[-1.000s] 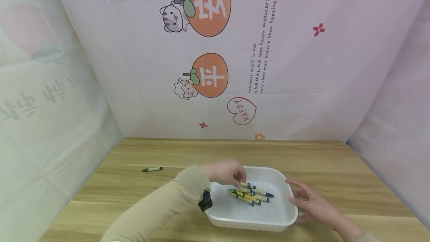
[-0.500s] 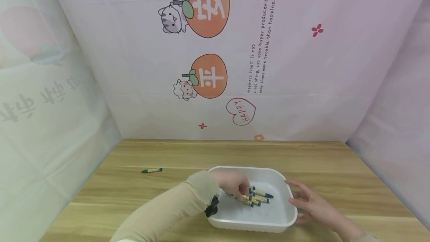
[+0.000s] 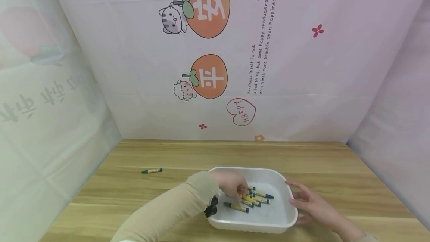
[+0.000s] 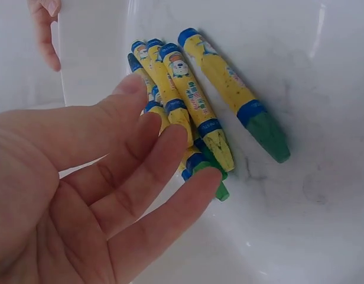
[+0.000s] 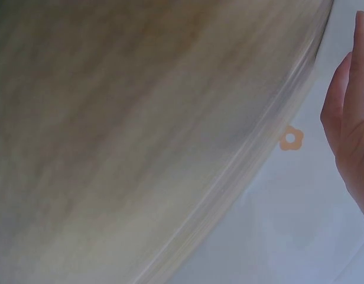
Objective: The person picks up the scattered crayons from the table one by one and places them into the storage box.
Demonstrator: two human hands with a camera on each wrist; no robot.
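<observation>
Several yellow-wrapped crayons with blue bands lie in a loose pile inside a white tray. A dark green crayon lies apart from them, on the tray's floor. My left hand reaches in over the pile; in the left wrist view its fingers are loosely bent and the fingertips overlap the yellow and green crayons, with no crayon gripped. At the tray's right end, my right hand holds the rim, thumb on the edge and other fingers along the outer wall. In the right wrist view only part of that hand shows.
One more dark green crayon lies on the wooden table, left of the tray. White printed cloth hangs behind the table and on both sides. A dark strap circles the left wrist.
My left hand moved right and nearer over the pile, then stayed about there. A dark green crayon now lies by itself near the tray's front left. My right hand has kept its place.
</observation>
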